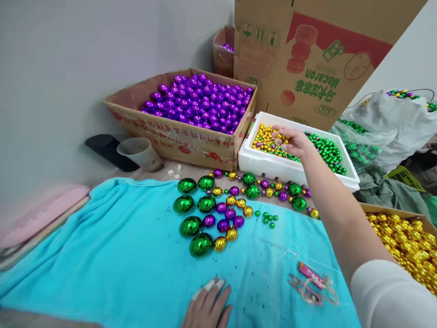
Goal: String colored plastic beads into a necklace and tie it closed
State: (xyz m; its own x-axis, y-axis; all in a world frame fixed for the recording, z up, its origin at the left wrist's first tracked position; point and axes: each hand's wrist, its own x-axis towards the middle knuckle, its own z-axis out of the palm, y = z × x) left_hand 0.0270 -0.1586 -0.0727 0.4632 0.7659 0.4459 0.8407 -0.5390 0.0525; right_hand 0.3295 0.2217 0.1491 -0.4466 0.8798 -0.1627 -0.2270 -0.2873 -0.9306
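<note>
Turquoise cloth [102, 255] over tabletop, strung bead strand [232, 205] lying on it. White foam tray [273, 166] beyond. Right hand [290, 141] in tray over small gold beads [264, 139]; grip narrow, contents cannot tell. Left hand [208, 307] flat on cloth, grip wide, holding nothing

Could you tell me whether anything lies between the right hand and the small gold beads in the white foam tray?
Nothing visible does: the right hand is already over the gold beads inside the white foam tray, fingertips among them.
</note>
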